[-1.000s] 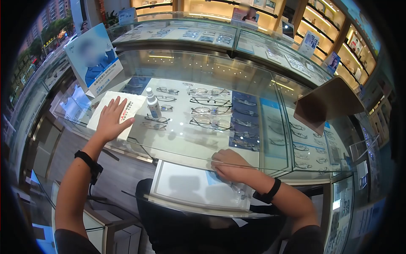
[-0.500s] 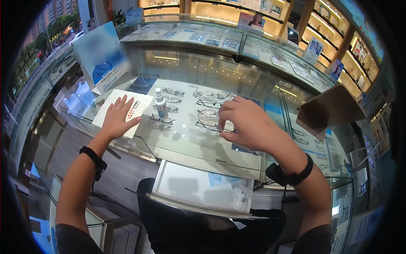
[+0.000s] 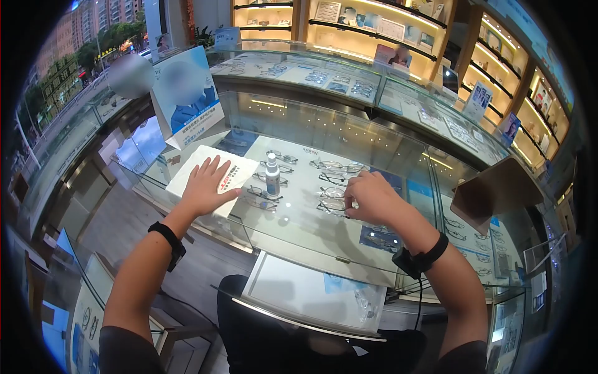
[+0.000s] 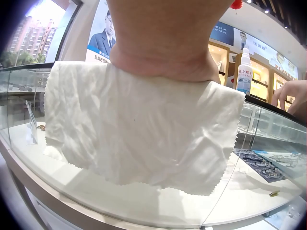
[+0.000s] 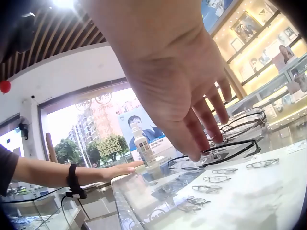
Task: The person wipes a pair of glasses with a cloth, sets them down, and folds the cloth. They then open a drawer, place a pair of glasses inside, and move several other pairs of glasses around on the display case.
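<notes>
My left hand (image 3: pixel 205 190) lies flat, fingers spread, on a white cloth (image 4: pixel 144 129) with red and black print, at the left of the glass counter top. A white spray bottle (image 3: pixel 272 177) with a blue-and-white label stands upright just right of that cloth. My right hand (image 3: pixel 380 199) is lowered over a column of eyeglasses at the counter's middle. In the right wrist view, its thumb and fingers pinch dark-rimmed eyeglasses (image 5: pixel 225 154) near the bridge, low over the glass. More eyeglasses (image 3: pixel 336 165) lie just beyond this hand.
A white drawer (image 3: pixel 311 290) is pulled out below the counter's near edge. A poster stand (image 3: pixel 187 103) rises at the back left, and a brown tilted panel (image 3: pixel 495 193) stands at the right. Several more eyeglasses (image 5: pixel 211 179) show under the glass.
My right hand has risen from the drawer's edge to the eyeglasses, and its fingers have drawn in toward the thumb. The left hand stays on the cloth. The head view has shifted.
</notes>
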`<state>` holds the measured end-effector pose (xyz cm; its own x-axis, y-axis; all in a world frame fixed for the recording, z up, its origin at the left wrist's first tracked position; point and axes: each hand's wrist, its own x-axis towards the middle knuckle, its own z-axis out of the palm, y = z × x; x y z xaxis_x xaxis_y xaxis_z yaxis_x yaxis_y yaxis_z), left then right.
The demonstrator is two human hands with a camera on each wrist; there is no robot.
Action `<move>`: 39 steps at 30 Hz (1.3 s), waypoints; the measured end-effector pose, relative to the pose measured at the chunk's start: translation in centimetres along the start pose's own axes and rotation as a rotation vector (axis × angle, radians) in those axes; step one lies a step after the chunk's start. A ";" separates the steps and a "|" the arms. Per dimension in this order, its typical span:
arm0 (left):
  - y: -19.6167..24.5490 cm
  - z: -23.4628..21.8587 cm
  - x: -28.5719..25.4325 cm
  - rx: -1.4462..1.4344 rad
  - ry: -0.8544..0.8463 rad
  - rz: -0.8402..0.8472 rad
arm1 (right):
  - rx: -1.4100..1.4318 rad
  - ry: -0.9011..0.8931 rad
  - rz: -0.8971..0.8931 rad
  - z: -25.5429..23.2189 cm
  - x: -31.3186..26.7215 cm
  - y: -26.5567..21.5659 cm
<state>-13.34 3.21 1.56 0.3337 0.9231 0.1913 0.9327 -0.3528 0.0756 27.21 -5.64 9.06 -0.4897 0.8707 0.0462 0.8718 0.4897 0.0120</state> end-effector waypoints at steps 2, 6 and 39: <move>0.1 0.0 0.0 -0.005 -0.012 -0.005 | 0.026 0.005 0.028 0.3 -0.1 0.0; 0.2 -0.2 -0.2 -0.019 -0.009 -0.011 | 0.020 0.056 -0.011 1.2 -0.5 0.1; -1.0 1.8 0.6 0.053 0.078 0.022 | -0.012 0.246 0.138 20.6 3.7 -7.4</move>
<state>-13.81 4.36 -0.17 0.3439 0.8998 0.2683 0.9320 -0.3619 0.0193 18.67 -5.05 -11.47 -0.3500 0.8910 0.2893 0.9308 0.3654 0.0008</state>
